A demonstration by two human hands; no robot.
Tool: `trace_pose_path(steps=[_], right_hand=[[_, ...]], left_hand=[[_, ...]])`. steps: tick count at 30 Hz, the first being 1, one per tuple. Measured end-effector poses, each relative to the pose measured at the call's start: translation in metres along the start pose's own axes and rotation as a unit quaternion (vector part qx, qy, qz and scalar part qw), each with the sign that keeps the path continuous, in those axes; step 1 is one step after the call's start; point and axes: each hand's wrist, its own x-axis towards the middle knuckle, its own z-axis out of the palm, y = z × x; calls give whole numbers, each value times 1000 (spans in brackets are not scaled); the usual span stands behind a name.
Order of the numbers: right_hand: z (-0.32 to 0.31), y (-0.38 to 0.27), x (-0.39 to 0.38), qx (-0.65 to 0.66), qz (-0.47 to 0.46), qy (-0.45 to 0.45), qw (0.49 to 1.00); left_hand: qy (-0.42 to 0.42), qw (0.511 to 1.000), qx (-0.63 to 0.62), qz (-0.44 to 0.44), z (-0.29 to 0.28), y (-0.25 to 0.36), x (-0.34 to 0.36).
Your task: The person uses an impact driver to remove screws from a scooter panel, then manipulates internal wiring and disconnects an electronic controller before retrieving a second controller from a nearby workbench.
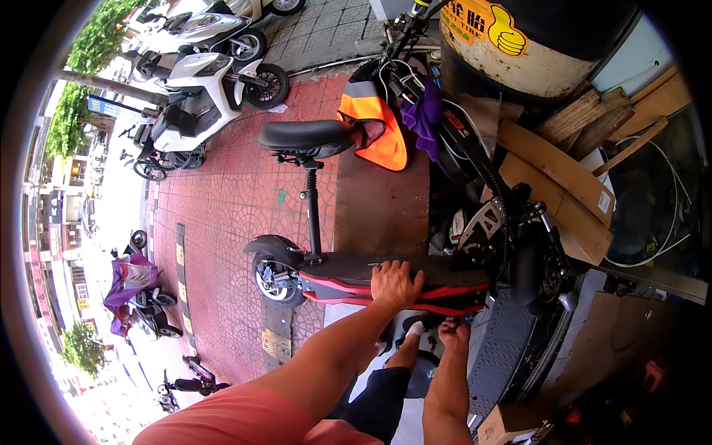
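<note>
The left hand [396,284] in my head view lies flat on the red-trimmed deck [449,268] of a black electric scooter [337,268]; the right hand [453,330] curls at the deck's near edge, its grip hidden from me. The rear wheel [274,276] stands near the red-tiled pavement's [226,219] right edge.

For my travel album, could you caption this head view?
Left hand on a red-trimmed black scooter, right hand at its near edge, red paving beyond.

Left hand [397,285] on black-red scooter [452,271] deck, right hand [453,331] curled at side edge; white moped [204,104] upper left.
</note>
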Motion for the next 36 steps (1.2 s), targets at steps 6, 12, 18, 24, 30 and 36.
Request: trace_pose_path(steps=[6, 12, 18, 24, 30, 36], right_hand=[[2, 3, -42, -99, -9, 31, 995], [-61, -25, -45, -310, 109, 269, 905], [-86, -27, -144, -612, 121, 322, 712], [-13, -19, -182, -752, 104, 327, 564], [47, -35, -181, -812, 112, 296, 490], [95, -28, -176, -800, 119, 323, 491]], left_hand=[[-25, 999, -14, -15, -4, -8, 1], [-3, 997, -69, -18, -12, -15, -3], [-15, 990, -135, -35, -15, -24, -3], [19, 984, -174, -36, -8, -31, -5], [32, 977, -208, -44, -8, -34, -5], [41, 971, -231, -46, -8, -38, -6]])
